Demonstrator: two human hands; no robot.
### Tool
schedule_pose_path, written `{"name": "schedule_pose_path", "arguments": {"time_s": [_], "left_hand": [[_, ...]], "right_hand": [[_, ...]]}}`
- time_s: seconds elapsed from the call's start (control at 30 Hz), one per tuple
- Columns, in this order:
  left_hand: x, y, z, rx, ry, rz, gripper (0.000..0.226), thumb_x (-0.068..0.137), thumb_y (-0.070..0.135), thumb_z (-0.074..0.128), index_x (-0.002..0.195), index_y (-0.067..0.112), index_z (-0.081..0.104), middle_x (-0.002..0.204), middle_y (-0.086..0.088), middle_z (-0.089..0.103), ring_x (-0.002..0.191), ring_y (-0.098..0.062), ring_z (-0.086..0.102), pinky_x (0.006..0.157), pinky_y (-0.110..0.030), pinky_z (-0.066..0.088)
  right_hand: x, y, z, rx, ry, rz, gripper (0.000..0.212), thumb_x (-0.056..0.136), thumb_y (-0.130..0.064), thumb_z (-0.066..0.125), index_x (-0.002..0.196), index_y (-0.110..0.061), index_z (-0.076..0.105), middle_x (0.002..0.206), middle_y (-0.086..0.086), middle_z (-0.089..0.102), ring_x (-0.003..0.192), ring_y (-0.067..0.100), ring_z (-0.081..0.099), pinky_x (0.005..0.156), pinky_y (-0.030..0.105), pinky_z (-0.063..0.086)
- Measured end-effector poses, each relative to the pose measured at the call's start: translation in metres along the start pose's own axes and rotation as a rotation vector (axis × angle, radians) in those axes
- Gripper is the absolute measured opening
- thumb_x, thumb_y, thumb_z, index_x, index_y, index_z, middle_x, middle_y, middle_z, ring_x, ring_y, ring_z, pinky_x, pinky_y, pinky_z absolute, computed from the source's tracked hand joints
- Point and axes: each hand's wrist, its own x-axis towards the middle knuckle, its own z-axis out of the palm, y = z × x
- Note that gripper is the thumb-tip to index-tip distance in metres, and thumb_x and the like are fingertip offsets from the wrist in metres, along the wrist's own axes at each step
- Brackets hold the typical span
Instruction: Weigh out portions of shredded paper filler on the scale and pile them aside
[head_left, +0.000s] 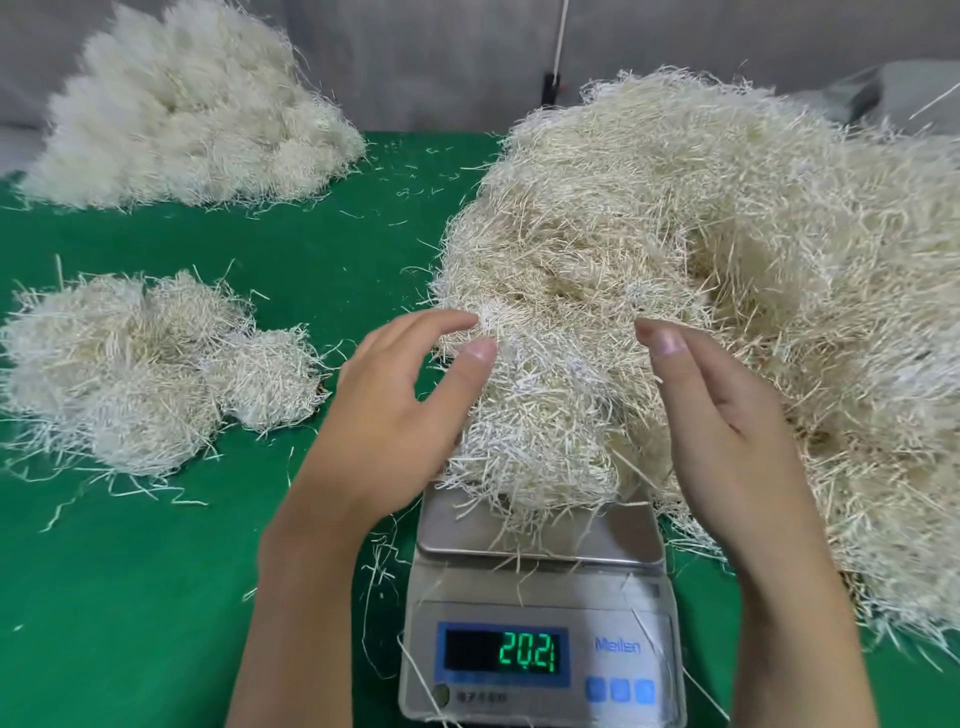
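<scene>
Fingers (441, 322) of the left hand (395, 410) are loosely spread and grip nothing; the thumb tip and fingertips rest against the left side of the portion of shredded paper (540, 415). The right hand (727, 415) is likewise relaxed and unclosed. Its palm faces the portion from the right, its thumb points up, and its far side lies against the large heap (727, 234). The portion sits on the steel pan (519, 535) of the scale (540, 597), between both hands, and merges at its back and right with the large heap. The display (504, 652) reads 20.21 in green digits. The scale stands on a green cloth (156, 571) at the near edge. Several small piles (140, 374) lie together on the cloth to the left, well apart from the scale. A bigger pale pile (192, 114) lies at the far left against a grey wall (415, 62). Loose strands are scattered over the cloth and the scale body.
</scene>
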Motion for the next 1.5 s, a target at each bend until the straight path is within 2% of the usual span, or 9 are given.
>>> {"name": "schedule_pose_path", "arguments": {"time_s": [0.67,0.77,0.87,1.0,1.13,1.3,1.37,1.43,1.5], "left_hand": [[-0.004,0.004,0.004,-0.011,-0.029,0.003,0.03,0.085,0.067,0.026,0.108,0.07,0.045,0.117,0.057,0.037,0.127,0.017,0.03,0.111,-0.033,0.026],[-0.006,0.005,0.003,0.005,-0.018,0.0,0.039,0.086,0.071,0.024,0.117,0.063,0.047,0.122,0.052,0.038,0.13,0.011,0.032,0.114,-0.038,0.027],[-0.009,0.007,-0.002,0.029,-0.017,-0.013,0.055,0.08,0.085,0.022,0.126,0.062,0.042,0.121,0.055,0.033,0.131,0.008,0.031,0.111,-0.039,0.029],[-0.011,0.009,-0.004,0.039,-0.189,-0.04,0.096,0.054,0.097,0.052,0.136,0.073,0.008,0.124,0.065,0.001,0.141,0.0,0.013,0.109,-0.048,0.021],[-0.008,0.009,0.029,0.118,-0.408,-0.092,0.139,0.033,0.086,0.076,0.128,0.075,-0.025,0.147,0.044,-0.021,0.145,-0.007,-0.012,0.11,-0.051,-0.004],[-0.006,0.004,0.069,0.304,-0.488,-0.106,0.137,0.059,0.056,0.084,0.129,0.066,-0.034,0.162,0.019,-0.011,0.149,-0.012,-0.01,0.119,-0.04,-0.005],[0.003,0.002,0.07,0.368,-0.468,-0.129,0.125,0.074,0.032,0.08,0.143,0.057,-0.022,0.162,0.013,0.008,0.15,-0.016,0.007,0.12,-0.038,0.004],[0.011,-0.001,0.067,0.311,-0.381,-0.1,0.084,0.082,0.013,0.065,0.15,0.04,0.023,0.153,0.02,0.025,0.139,-0.014,0.031,0.12,-0.035,0.015],[0.02,0.005,0.06,0.106,-0.326,-0.135,0.04,0.083,0.012,0.059,0.109,0.042,0.062,0.118,0.019,0.064,0.105,-0.002,0.057,0.106,-0.033,0.045]], "right_hand": [[-0.002,-0.001,0.003,0.081,0.014,-0.012,0.038,0.094,-0.059,0.041,0.122,-0.044,0.062,0.119,-0.036,0.061,0.112,-0.017,0.053,0.087,0.014,0.038],[-0.002,-0.003,0.004,0.124,0.066,-0.011,0.034,0.096,-0.052,0.043,0.118,-0.04,0.066,0.115,-0.035,0.064,0.11,-0.016,0.055,0.084,0.007,0.039],[-0.002,-0.004,0.003,0.258,0.182,0.011,0.031,0.096,-0.046,0.044,0.108,-0.035,0.07,0.113,-0.023,0.07,0.11,-0.005,0.062,0.094,0.023,0.045],[0.0,-0.002,0.002,0.238,0.157,0.065,0.033,0.097,-0.048,0.04,0.11,-0.039,0.069,0.117,-0.023,0.068,0.114,-0.006,0.059,0.098,0.029,0.042],[-0.001,0.004,0.013,0.315,0.129,0.207,0.044,0.091,-0.065,0.033,0.108,-0.042,0.067,0.121,-0.026,0.065,0.117,-0.007,0.056,0.101,0.028,0.039],[-0.008,0.006,0.043,0.338,-0.088,0.435,0.054,0.079,-0.081,0.027,0.12,-0.056,0.051,0.136,-0.033,0.042,0.127,0.0,0.043,0.109,0.033,0.033],[-0.005,0.001,0.048,0.34,-0.13,0.44,0.052,0.079,-0.075,0.027,0.12,-0.054,0.05,0.133,-0.03,0.044,0.129,0.006,0.04,0.112,0.032,0.026],[0.005,-0.009,0.046,0.387,-0.158,0.472,0.059,0.077,-0.071,0.032,0.12,-0.043,0.059,0.128,-0.021,0.057,0.122,0.009,0.052,0.11,0.034,0.038],[0.017,-0.017,0.042,0.357,-0.158,0.393,0.049,0.076,-0.064,0.038,0.109,-0.042,0.067,0.104,-0.03,0.068,0.098,-0.009,0.063,0.085,0.014,0.05]]}}
